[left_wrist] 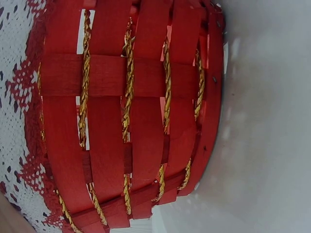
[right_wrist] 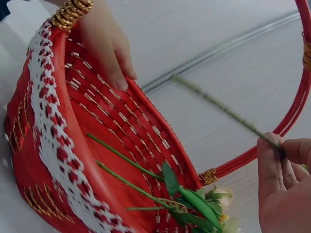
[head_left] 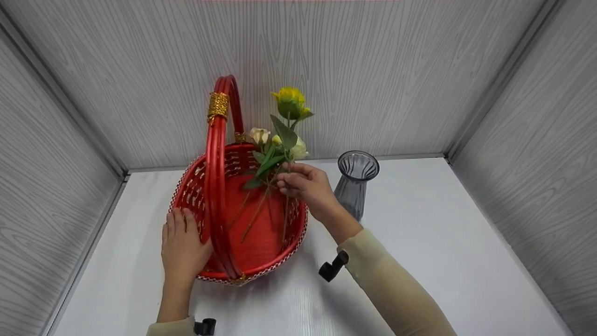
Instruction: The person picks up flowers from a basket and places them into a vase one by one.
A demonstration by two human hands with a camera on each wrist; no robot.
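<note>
My right hand [head_left: 308, 186] pinches the thin green stem [right_wrist: 221, 114] of a yellow flower [head_left: 289, 103] between thumb and fingers. This flower stands upright above the far right part of a red woven basket [head_left: 256, 273]. Cream and white flowers [head_left: 259, 136] lean at the basket's far rim just beside that hand, with their stems [right_wrist: 124, 182] and leaves inside. On the near left rim rests my left hand [head_left: 183, 245], fingers extended, partly behind the tall red handle [head_left: 215, 186]. The left wrist view is filled by the basket's outer wall [left_wrist: 109, 121].
A grey ribbed glass vase [head_left: 357, 186] stands on the white table [head_left: 419, 252], just right of the basket and behind my right forearm. Grey wood-grain panels [head_left: 350, 70] enclose the table at the back and both sides. The handle arches high over the basket.
</note>
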